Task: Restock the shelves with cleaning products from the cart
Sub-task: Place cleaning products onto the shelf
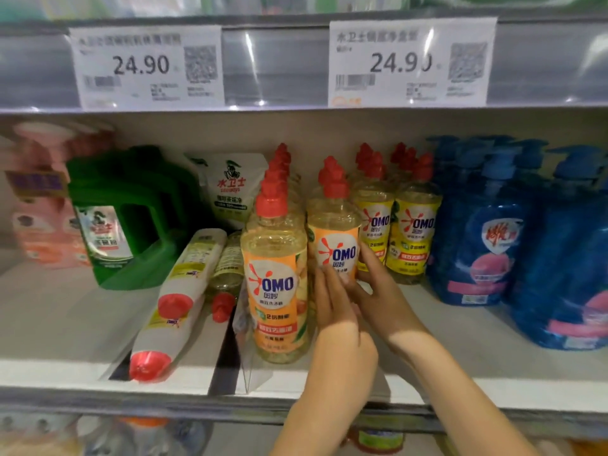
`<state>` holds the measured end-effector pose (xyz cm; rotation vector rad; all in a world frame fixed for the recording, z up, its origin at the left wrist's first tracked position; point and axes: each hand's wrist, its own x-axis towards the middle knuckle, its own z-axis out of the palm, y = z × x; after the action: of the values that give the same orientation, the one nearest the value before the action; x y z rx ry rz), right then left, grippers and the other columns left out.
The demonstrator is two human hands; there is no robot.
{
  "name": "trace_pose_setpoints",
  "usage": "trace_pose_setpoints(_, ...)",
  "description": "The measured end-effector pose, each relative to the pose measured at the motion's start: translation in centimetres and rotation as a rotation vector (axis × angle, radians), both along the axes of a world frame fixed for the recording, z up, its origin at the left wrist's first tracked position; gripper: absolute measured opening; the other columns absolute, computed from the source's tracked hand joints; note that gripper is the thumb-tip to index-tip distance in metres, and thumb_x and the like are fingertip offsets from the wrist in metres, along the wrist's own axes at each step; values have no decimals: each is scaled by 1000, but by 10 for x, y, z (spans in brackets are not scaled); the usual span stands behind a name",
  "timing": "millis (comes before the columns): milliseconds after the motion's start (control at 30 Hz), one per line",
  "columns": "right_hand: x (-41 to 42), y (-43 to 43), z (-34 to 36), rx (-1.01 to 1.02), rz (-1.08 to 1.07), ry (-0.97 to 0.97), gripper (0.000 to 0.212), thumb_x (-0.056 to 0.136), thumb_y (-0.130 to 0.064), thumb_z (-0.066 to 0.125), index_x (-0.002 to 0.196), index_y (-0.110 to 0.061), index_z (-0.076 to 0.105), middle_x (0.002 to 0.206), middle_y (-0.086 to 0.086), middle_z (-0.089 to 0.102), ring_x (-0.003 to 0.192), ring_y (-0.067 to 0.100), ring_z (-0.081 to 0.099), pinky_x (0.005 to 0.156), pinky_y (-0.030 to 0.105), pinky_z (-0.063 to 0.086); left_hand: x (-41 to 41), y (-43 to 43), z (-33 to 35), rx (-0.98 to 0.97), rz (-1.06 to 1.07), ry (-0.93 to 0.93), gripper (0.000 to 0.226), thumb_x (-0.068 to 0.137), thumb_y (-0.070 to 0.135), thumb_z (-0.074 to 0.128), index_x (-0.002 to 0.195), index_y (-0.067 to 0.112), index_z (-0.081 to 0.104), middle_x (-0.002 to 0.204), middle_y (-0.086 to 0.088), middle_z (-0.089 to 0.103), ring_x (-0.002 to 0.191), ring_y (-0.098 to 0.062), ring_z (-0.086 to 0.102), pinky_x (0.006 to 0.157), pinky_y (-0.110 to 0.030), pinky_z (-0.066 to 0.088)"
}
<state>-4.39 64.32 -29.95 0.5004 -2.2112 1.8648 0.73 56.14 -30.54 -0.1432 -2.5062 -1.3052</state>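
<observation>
An OMO bottle [334,225] with an orange label, a red cap and pale yellow liquid stands upright in the middle of the shelf [65,373], held between both hands. The left hand [332,311] grips its lower left side with the fingers curled up against the label. The right hand [378,284] wraps the lower right side, thumb across the front. Just to its left, at the head of a row of red caps, stands a front OMO bottle [276,284] with the same orange label. To its right are yellow-label OMO bottles [414,225], also red-capped and filled with yellowish liquid. Further right stand blue pump bottles [487,232] with a pink and white badge whose writing is too blurred to read. Left of the row, two bottles lie on their sides with red caps pointing forward: a white-wrapped bottle [177,301] and a clear bottle [227,274]. Behind them sit a green jug [128,218] and a white pouch [230,189] printed with red Chinese characters and a figure in a hat. Pink packs [42,209] fill the far left. On the rail above, the left price tag [148,65] and the right price tag [408,60] each read 24.90 beside a QR code.
</observation>
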Motion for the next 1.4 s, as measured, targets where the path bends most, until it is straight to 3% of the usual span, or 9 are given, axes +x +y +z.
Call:
trace_pose_setpoints(67,4,2,-3,-1,-4,-31,53,94,-4,57,130,-38,39,126,-19,55,121,5,52,90,14,49,6,1,-6,-24,-8,0,70,96,2,37,151,18,-4,158,4,-3,145,-5,-11,110,-7,-9)
trace_pose_setpoints(100,9,4,-3,-13,-23,-41,51,93,-5,58,128,-38,40,120,-24,54,115,1,53,80,5,47,13,0,-8,13,-21,-10,54,97,4,38,148,7,22,154,-1,22,146,-15,11,115,-16,8)
trace_pose_setpoints(167,23,10,-5,-51,-87,-41,48,91,-11,63,124,-39,43,111,-30,52,103,-10,50,68,-3,42,28,-5,-6,50,-39,12,13,100,12,39,104,10,51,109,2,49,111,-9,46,87,-15,32)
trace_pose_setpoints(233,46,17,-4,-81,-141,-21,43,89,-15,65,118,-41,48,106,-34,53,98,-16,51,66,-4,41,41,-8,-3,127,-66,56,18,102,17,38,116,18,49,110,14,47,108,12,41,88,-5,31)
trace_pose_setpoints(333,84,26,-3,-141,-102,45,29,87,-13,66,107,-33,59,96,-25,69,93,-12,61,68,-1,44,73,-16,2,286,-65,82,40,101,19,41,140,27,39,137,18,45,127,8,39,109,-19,34)
trace_pose_setpoints(533,139,14,-15,-290,215,-36,28,80,-10,69,106,-20,66,98,-8,73,91,1,68,72,8,49,154,-32,-10,452,163,122,26,95,12,53,116,25,61,107,15,68,101,-2,64,86,-15,49)
trace_pose_setpoints(700,187,-41,-35,-245,537,-148,26,72,-25,70,98,-22,70,94,-3,73,88,8,69,74,13,51,235,-65,-27,454,473,94,20,94,13,56,108,25,65,103,13,70,99,-3,65,88,-18,49)
trace_pose_setpoints(900,258,-127,-52,-157,898,-229,16,78,-13,70,92,-20,71,87,-3,74,77,5,68,65,10,50,347,-122,-35,481,864,176,19,93,4,55,106,15,65,101,-2,71,92,-15,68,83,-20,52)
trace_pose_setpoints(1400,533,-398,-78,132,1522,-357,34,65,-32,71,96,-20,72,92,1,73,87,15,70,75,26,59,642,-304,-60,528,1471,324,19,94,12,57,104,26,64,103,12,68,97,1,63,86,-12,48)
